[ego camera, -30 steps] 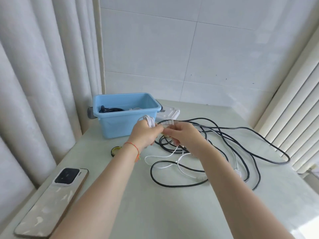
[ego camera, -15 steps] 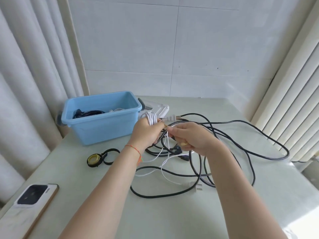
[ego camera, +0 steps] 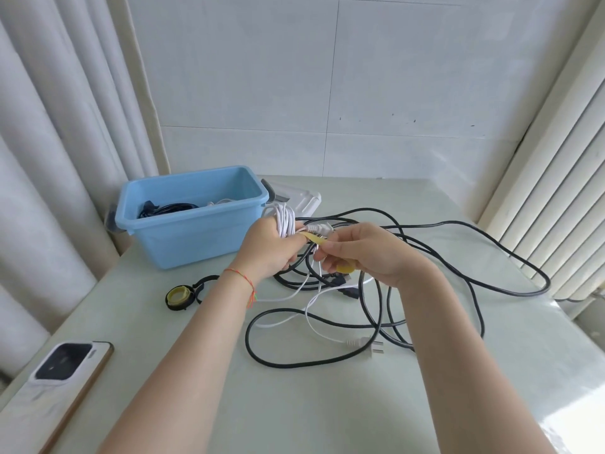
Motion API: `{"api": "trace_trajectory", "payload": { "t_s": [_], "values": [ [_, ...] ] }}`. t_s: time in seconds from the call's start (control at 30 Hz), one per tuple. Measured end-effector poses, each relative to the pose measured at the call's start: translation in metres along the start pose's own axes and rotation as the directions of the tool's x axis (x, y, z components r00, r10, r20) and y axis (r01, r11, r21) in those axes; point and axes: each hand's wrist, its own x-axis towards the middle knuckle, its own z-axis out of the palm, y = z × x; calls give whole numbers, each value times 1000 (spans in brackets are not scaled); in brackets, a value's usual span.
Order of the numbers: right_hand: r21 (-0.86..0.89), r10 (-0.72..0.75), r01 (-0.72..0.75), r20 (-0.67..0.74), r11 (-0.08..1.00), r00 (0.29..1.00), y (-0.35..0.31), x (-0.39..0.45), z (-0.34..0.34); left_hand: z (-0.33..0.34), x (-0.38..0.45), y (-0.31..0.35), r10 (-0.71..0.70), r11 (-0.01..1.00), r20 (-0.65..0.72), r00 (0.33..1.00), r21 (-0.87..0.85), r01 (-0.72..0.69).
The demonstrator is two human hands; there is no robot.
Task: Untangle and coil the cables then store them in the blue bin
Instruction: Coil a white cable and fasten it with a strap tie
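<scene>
My left hand grips a coiled white cable above the table. A yellow strap runs from the coil to my right hand, which pinches it; a yellow roll shows under that hand's fingers. The cable's white plug end sticks out between the hands. Below them, tangled black cables sprawl over the table with another white cable and its plug. The blue bin stands behind my left hand, with a coiled black cable inside.
A black-and-yellow tape roll lies left of my left wrist. A phone rests at the near left table edge. The white bin lid lies behind the bin. Curtains hang left, blinds right.
The view has tilted up and shifted. My right hand has drawn a yellow strap out from the white coil, which my left hand still grips.
</scene>
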Motion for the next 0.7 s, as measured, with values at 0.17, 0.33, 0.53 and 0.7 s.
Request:
{"api": "trace_trajectory", "payload": {
  "t_s": [0.17, 0.33, 0.53, 0.7],
  "values": [
    [99, 61, -59, -17, 993, 998, -5, 3, 7, 10, 2, 2, 195, 959, -57, 979, 218, -178],
    [138, -14, 34, -141, 990, 990, -7, 4, 8, 6, 6, -1, 41, 999, -65, 997, 10, -41],
    [116, -155, 177, -175, 977, 972, -11, 5, 21, -5, -6, 10, -25, 798, 468, 883, -522, 300],
    [96, -133, 152, -178, 984, 975, -10, 6, 25, -6, -5, 13, 52, 694, 602, 797, -596, 405]
  ]
}}
